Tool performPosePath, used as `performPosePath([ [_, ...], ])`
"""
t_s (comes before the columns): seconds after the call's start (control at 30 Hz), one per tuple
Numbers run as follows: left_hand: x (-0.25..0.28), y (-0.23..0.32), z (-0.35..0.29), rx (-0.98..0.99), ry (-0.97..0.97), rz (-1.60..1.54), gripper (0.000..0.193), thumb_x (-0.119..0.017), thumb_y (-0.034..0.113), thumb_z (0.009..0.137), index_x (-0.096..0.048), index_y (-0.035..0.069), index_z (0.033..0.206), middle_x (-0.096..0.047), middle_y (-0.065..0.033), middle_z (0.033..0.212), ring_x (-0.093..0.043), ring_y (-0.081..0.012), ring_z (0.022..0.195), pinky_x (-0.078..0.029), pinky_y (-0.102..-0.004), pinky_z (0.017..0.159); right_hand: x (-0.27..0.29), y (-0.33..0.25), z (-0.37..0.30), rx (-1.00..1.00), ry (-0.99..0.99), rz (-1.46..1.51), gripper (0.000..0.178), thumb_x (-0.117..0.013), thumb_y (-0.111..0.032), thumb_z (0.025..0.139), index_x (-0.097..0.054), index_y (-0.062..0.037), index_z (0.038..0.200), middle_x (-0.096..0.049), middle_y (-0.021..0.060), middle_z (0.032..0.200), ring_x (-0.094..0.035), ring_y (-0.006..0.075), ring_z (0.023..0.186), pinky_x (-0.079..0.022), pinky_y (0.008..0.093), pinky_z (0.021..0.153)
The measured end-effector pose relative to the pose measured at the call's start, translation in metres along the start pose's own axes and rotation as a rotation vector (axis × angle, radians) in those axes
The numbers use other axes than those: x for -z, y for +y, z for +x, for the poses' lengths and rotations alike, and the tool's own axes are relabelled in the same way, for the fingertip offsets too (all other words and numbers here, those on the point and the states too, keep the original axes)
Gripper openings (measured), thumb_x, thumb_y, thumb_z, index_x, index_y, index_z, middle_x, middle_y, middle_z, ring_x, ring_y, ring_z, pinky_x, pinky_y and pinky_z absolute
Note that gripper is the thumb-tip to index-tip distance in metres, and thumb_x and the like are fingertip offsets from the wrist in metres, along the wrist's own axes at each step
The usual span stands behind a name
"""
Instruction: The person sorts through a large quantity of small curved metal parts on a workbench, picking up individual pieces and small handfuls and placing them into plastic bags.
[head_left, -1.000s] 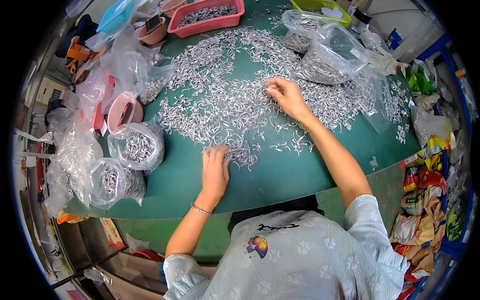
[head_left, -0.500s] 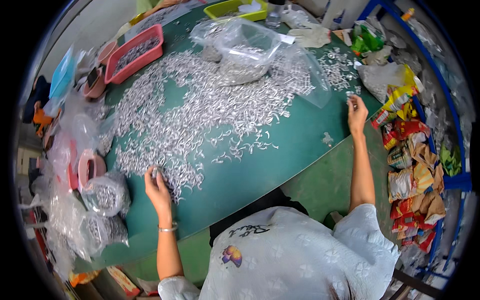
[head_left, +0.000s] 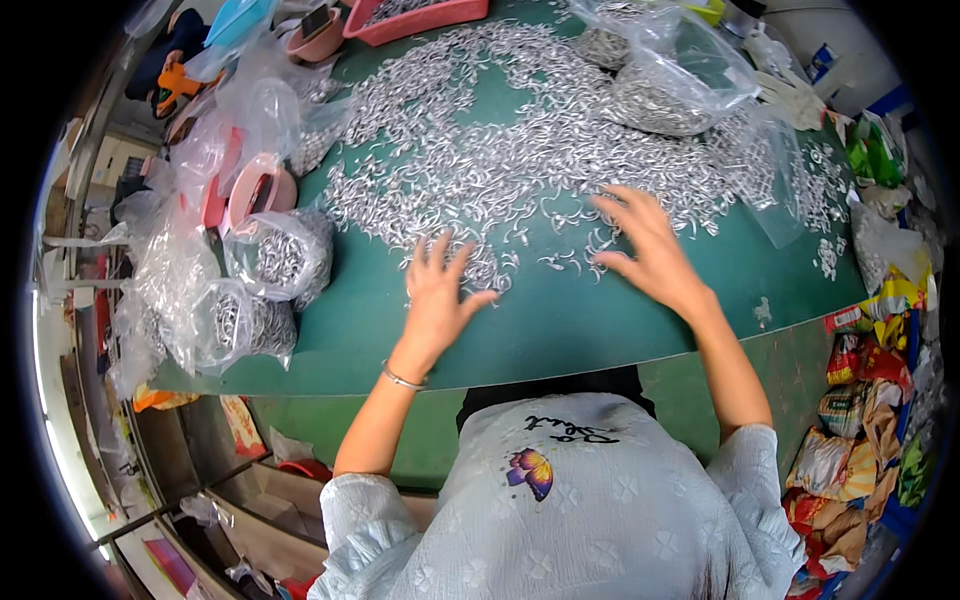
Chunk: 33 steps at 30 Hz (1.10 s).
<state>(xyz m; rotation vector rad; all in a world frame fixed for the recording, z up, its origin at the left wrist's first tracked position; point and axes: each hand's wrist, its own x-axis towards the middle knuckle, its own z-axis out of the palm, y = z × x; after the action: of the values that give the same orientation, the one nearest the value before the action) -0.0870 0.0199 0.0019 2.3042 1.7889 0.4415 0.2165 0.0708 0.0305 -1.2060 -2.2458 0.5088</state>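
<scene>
While left hand point(head_left: 437, 302) and right hand point(head_left: 652, 252) splay, holding nothing visible | metal pieces point(head_left: 560, 150) lie silvery, curved, scattered | green table point(head_left: 560, 325) — bare toward near edge point(head_left: 560, 370)

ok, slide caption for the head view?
Left hand and right hand, both open, at the near side of scattered silvery curved pieces on a green table.

Loose parts point(head_left: 450, 160) lie across the middle of the table point(head_left: 560, 335). Two filled bags point(head_left: 255, 325) stand one before the other at its left; a basin point(head_left: 420, 25) sits behind the parts.
</scene>
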Motion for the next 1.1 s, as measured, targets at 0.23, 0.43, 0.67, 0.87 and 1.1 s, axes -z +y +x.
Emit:
performPosePath([
  [0.23, -0.007, 0.006, -0.019, -0.211, 0.023, -0.111, 0.036, -0.067, 0.012, 0.081, -0.061, 0.012, 0.117, -0.051, -0.0077, 0.129, -0.037, -0.0406, 0.128, -0.035, -0.0513, 0.1, -0.086, -0.025, 0.031, 0.069, -0.17, -0.178, 0.053, -0.069, -0.025, 0.082, -0.051, -0.009, 0.129, -0.038, 0.0134, 0.144, -0.032, 0.0352, 0.135, -0.03, 0.0489, 0.108],
  [0.43, -0.003, -0.023, -0.027, -0.046, 0.153, -0.262, 0.036, -0.057, -0.009, 0.078, -0.061, 0.006, 0.11, -0.057, -0.0104, 0.117, -0.048, -0.0338, 0.113, -0.04, -0.0412, 0.093, -0.049, 0.0, 0.001, 0.331, -0.301, 0.01, 0.042, -0.07, -0.017, 0.08, -0.058, -0.0125, 0.121, -0.048, 0.0104, 0.136, -0.041, 0.0328, 0.129, -0.035, 0.047, 0.102],
  [0.67, 0.011, -0.025, 0.038, 0.001, 0.277, -0.089, 0.044, -0.053, -0.007, 0.078, -0.055, 0.003, 0.121, -0.05, -0.0149, 0.128, -0.046, -0.0347, 0.12, -0.037, -0.0456, 0.098, -0.097, -0.025, 0.105, 0.176, 0.041, -0.035, 0.053, -0.073, -0.024, 0.077, -0.056, -0.0153, 0.127, -0.05, 0.0109, 0.132, -0.044, 0.0323, 0.125, -0.031, 0.0464, 0.105],
  [0.87, -0.006, -0.022, 0.043, -0.056, 0.06, -0.034, 0.038, -0.057, 0.01, 0.089, -0.052, 0.004, 0.127, -0.046, -0.0165, 0.136, -0.038, -0.0367, 0.131, -0.029, -0.053, 0.108, -0.094, -0.02, 0.08, 0.243, -0.187, 0.026, 0.038, -0.075, -0.015, 0.073, -0.063, -0.0107, 0.109, -0.055, 0.0069, 0.121, -0.047, 0.026, 0.12, -0.034, 0.0434, 0.101],
  [1.1, 0.002, -0.019, -0.002, -0.227, -0.047, -0.256, 0.037, -0.059, 0.001, 0.083, -0.057, 0.005, 0.12, -0.051, -0.0141, 0.131, -0.045, -0.0342, 0.125, -0.033, -0.0508, 0.106, -0.044, -0.001, 0.029, 0.198, -0.115, -0.034, 0.017, -0.065, -0.001, 0.076, -0.063, -0.0075, 0.092, -0.057, 0.0065, 0.107, -0.051, 0.0251, 0.112, -0.036, 0.0408, 0.097],
])
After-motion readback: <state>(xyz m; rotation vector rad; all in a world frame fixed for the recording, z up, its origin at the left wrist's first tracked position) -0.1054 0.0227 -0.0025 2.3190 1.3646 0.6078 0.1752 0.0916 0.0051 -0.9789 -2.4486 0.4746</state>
